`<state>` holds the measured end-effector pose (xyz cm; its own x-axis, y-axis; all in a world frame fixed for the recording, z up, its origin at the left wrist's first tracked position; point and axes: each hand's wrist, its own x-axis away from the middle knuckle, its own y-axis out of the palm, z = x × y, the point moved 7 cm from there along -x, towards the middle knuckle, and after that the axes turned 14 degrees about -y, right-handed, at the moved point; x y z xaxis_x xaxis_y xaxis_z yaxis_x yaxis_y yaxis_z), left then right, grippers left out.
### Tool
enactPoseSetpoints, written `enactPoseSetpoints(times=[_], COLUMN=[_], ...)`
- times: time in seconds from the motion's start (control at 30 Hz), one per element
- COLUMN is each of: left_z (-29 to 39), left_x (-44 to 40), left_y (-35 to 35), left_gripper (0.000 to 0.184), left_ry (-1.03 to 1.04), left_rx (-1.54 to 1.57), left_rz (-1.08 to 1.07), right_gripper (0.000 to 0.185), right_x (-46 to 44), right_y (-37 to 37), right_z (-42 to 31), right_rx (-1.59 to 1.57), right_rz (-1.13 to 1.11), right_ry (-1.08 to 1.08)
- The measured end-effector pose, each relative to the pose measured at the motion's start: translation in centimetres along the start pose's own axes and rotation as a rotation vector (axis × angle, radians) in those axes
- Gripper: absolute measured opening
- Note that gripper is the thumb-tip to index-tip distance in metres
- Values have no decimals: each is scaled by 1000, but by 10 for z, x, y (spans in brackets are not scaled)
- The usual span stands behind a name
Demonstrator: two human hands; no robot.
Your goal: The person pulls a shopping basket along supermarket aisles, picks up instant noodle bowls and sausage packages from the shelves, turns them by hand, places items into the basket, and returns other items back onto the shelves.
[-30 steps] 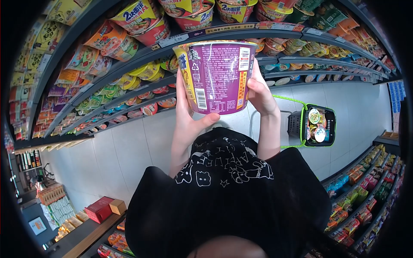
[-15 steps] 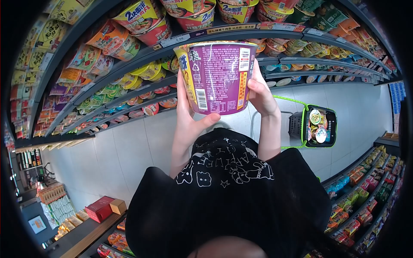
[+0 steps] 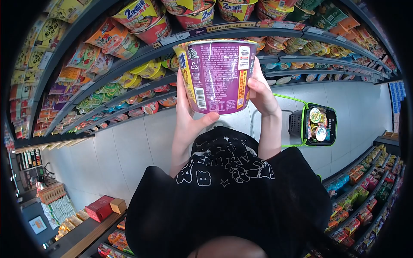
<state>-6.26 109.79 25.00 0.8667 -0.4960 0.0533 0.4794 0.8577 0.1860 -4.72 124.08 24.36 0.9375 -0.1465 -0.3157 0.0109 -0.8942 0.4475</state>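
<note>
A large purple instant noodle tub (image 3: 221,77), with a yellow panel on its left, is held upright between my two hands in front of the shelves. Its side with small print, a barcode and a white label faces me. My left hand (image 3: 189,116) grips the tub's left side, the thumb pressed near the lower edge. On the other side, my right hand (image 3: 261,94) holds it with the thumb on the orange strip. Most of the fingers of both hands are hidden behind the tub.
Shelves (image 3: 180,38) of noodle tubs and packets curve across the top and left. A black basket (image 3: 330,129) with green trim, holding several tubs, is on the floor at right. More snack shelves (image 3: 363,195) are at lower right; a red box (image 3: 100,208) sits at lower left.
The tub has tilted very slightly and the glare on its printed side has shifted. Both hands keep the same hold on it.
</note>
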Motion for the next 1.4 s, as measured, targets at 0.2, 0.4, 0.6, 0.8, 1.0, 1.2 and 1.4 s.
enactPoseSetpoints(times=[0.2, 0.4, 0.6, 0.8, 1.0, 1.2, 1.4], left_z=[0, -1, 1, 1, 3, 3, 4], left_x=[0, -1, -1, 0, 2, 2, 3], left_y=[0, -4, -12, -12, -11, -11, -7], left_gripper=[107, 104, 101, 102, 102, 103, 102], left_ry=[-22, 45, 54, 35, 22, 16, 0], left_rx=[23, 46, 63, 72, 74, 82, 129], left_rz=[-1, 58, 135, 133, 121, 115, 72], right_gripper=[76, 73, 69, 67, 63, 62, 61], right_x=[2, -1, -3, -2, 0, 2, 7], right_y=[1, -1, 1, 4, 4, 6, 10], right_z=[0, 8, 12, 7, 6, 0, -12], right_rx=[15, -33, 0, -13, -38, -5, 23], right_rz=[-1, -27, -64, -54, -57, -24, 30], right_ry=[20, 34, 47, 35, 14, -7, -26])
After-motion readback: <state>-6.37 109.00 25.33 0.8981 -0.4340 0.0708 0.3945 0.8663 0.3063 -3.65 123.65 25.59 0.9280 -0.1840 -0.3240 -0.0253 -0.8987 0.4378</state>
